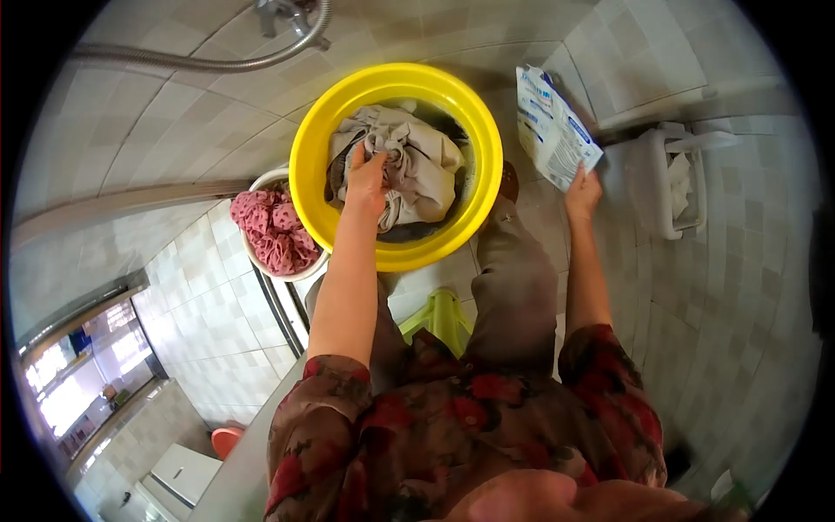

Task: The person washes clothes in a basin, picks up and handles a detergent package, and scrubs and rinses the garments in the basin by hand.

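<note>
A yellow basin (307, 209) stands on the floor in front of me with light grey-beige cloth (426, 157) bunched inside it, over darker cloth or water at the edges. Inside the basin, my left hand (365, 178) has its fingers closed on a fold of the cloth. Off to the right, my right hand (584, 193) grips the lower corner of a white and blue printed packet (552, 126), which is outside the basin. Pink patterned cloth (274, 230) is piled in a white basin (254, 254) left of the yellow one.
A metal shower hose (200, 64) runs along the wall at the upper left. A white bin (661, 187) with paper in it stands at the right. Between my legs is a green stool (442, 317). A red object (226, 442) lies at the lower left.
</note>
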`<action>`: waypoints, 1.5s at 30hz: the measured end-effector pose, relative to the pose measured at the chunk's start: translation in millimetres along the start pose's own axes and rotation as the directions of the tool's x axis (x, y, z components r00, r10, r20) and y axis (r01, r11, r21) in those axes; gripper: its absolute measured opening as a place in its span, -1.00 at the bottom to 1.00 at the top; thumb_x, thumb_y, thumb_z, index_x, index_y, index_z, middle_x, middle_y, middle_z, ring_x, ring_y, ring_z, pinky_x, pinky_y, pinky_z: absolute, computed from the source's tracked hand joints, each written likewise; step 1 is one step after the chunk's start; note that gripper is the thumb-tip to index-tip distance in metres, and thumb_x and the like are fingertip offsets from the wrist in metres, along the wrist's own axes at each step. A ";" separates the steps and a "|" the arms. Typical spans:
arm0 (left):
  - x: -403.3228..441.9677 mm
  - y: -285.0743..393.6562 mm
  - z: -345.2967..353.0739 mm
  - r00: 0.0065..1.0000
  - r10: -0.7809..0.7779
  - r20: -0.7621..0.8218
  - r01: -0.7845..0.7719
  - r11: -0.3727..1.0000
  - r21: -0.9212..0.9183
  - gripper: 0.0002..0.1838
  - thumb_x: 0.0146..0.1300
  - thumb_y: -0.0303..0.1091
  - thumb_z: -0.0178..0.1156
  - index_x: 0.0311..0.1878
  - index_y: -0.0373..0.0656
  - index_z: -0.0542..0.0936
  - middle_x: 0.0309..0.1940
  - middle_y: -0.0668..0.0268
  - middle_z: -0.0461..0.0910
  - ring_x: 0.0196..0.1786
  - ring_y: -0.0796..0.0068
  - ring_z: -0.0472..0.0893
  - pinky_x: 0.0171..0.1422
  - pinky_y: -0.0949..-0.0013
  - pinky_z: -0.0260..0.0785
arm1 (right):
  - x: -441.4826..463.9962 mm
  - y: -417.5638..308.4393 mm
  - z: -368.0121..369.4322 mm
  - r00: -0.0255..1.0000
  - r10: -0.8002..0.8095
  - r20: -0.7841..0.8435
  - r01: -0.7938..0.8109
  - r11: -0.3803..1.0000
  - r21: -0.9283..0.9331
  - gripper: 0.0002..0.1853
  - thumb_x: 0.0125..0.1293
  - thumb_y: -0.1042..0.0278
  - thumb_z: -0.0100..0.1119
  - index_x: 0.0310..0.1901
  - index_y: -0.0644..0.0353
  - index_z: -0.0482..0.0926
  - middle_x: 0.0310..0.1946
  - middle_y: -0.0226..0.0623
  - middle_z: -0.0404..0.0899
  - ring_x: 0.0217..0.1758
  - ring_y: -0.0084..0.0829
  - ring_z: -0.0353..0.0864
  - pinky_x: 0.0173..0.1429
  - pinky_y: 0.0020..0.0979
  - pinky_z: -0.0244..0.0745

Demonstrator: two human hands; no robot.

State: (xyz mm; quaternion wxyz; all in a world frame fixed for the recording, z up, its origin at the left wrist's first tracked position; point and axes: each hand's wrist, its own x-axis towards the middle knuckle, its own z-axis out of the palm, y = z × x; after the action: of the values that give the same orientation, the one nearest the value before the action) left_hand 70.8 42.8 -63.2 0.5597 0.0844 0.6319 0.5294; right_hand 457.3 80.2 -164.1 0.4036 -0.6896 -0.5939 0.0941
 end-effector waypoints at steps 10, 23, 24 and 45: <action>-13.9 -22.9 -23.0 0.667 0.707 0.236 -0.483 0.170 0.859 -0.30 0.15 -0.34 0.24 0.36 -0.16 0.22 0.28 -0.17 0.19 0.27 -0.15 0.29 0.25 0.02 0.31 | 28.3 -157.0 -202.3 0.987 -0.160 -0.013 0.152 0.957 -0.247 -0.66 0.41 0.22 -0.05 -0.10 0.37 0.56 -0.33 0.08 0.61 -0.30 -0.09 0.64 -0.23 -0.22 0.48; -162.4 -4.7 4.7 0.511 0.348 0.786 -0.054 0.925 -0.375 -0.08 0.26 0.25 0.05 0.45 -0.16 -0.05 0.33 0.11 0.21 0.37 0.32 0.23 0.41 0.28 0.10 | -16.8 -378.8 -246.2 0.831 -0.448 0.331 0.472 0.881 0.007 -0.73 0.42 0.38 -0.09 -0.10 0.42 0.53 -0.38 0.11 0.60 -0.35 -0.13 0.67 -0.27 -0.29 0.47; -162.0 -8.2 -5.8 0.586 0.273 0.763 -0.030 0.948 -0.316 -0.16 0.28 0.25 0.01 0.39 -0.20 0.10 0.27 0.14 0.32 0.29 0.37 0.34 0.35 0.29 0.21 | -25.0 -372.1 -221.6 0.830 -0.436 0.347 0.464 0.886 0.002 -0.74 0.41 0.39 -0.08 -0.12 0.43 0.52 -0.41 0.11 0.59 -0.38 -0.09 0.65 -0.28 -0.27 0.47; -166.4 -65.1 -21.7 0.817 -0.248 0.521 0.442 0.849 -0.288 -0.20 0.30 0.31 -0.11 0.27 -0.27 0.36 0.08 0.23 0.53 0.06 0.43 0.55 0.14 0.38 0.37 | -47.3 -399.2 -131.7 0.782 -0.435 0.447 0.494 0.869 -0.017 -0.79 0.36 0.43 -0.03 -0.13 0.40 0.53 -0.41 0.15 0.56 -0.33 0.08 0.61 -0.29 -0.24 0.48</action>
State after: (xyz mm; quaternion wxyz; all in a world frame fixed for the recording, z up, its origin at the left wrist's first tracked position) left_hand 144.9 -113.7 -14.1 0.7877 -0.0251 0.3630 0.4971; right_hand 227.8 -33.3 172.7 0.2265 -0.5090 -0.8243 0.1010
